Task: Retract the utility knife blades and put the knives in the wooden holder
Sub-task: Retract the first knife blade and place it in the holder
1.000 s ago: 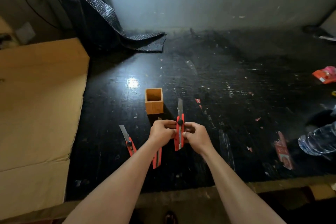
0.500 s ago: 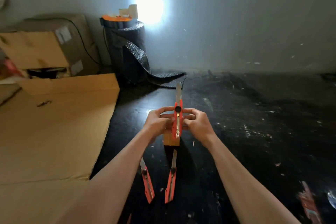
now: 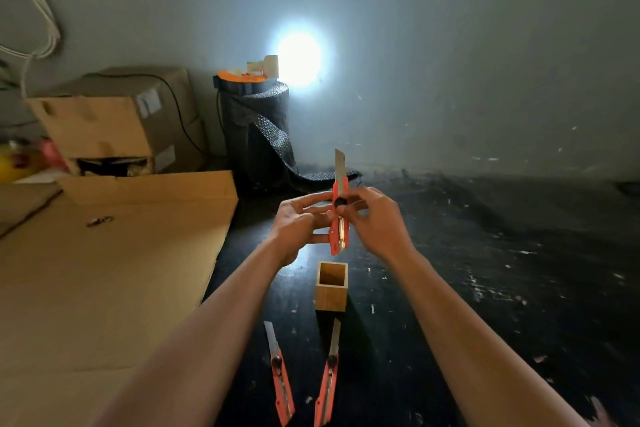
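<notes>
1. The left hand (image 3: 300,226) has its fingers curled toward the knife (image 3: 338,215), fingertips against the left edge of its handle, thumb near the top.
2. The right hand (image 3: 375,221) closes on the knife from the other side, thumb by the black slider knob; its fingers wrap the right edge.
3. Both hands hold this knife upright in the air, above and slightly behind the holder (image 3: 331,287). Its body is red-orange with a metal channel down the middle, and the grey blade sticks well out of the top, slanted tip up.
4. The holder is a small square wooden box, open at the top, with nothing visible inside, standing on the floor (image 3: 485,288) below the hands.
5. Nearer the camera lie two more knives of the same kind: the left knife (image 3: 280,374) and the right knife (image 3: 328,378). Both blades are out and point away toward the holder; the right one's tip is just in front of the holder's base. The handles spread slightly apart.
6. The floor is black, glossy, scuffed and flecked with pale scraps.
7. To the left a flat cardboard sheet (image 3: 104,270) covers the floor.
8. Behind it sits a cardboard box (image 3: 114,118), with a black mesh roll (image 3: 256,128) beside it against the grey wall (image 3: 450,62).
9. A bright glare spot (image 3: 298,57) shines on the wall above the roll.
</notes>
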{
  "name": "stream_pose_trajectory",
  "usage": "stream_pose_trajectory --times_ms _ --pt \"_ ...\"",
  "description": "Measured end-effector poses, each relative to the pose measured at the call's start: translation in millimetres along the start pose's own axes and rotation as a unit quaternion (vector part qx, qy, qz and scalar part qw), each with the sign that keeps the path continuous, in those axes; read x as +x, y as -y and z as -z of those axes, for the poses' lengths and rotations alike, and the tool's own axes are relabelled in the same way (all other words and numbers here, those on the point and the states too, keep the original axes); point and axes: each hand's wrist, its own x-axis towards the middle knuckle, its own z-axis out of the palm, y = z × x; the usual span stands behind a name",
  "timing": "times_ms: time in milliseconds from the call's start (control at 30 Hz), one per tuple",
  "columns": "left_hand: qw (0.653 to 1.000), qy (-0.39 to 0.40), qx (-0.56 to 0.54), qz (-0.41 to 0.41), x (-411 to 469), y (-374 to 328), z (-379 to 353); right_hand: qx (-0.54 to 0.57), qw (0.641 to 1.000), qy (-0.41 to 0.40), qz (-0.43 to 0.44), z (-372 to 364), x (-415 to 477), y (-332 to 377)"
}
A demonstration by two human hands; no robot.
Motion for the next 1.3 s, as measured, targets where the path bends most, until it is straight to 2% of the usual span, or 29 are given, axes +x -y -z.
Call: stream_pose_trajectory --times_ms 300,567,700,900,1300 --pt "0.999 -0.016 -0.038 -0.006 7 -12 7 0.002 1.0 0.013 0.002 1 -13 7" --pt "0.999 -0.025 0.014 -0.025 10 -17 6 0.005 1.0 0.016 -0.005 -5 -26 4" --pt "0.999 -0.027 0.023 -0.042 13 -18 5 -0.014 0.999 0.023 0.018 -4 -30 4" --pt "0.996 -0.025 0.055 -0.059 12 -21 -5 -0.004 1.0 -0.015 -0.013 -4 -31 8" --pt "0.996 -0.033 0.06 -0.061 12 -20 -10 -0.014 1.0 0.01 -0.008 6 -30 8"
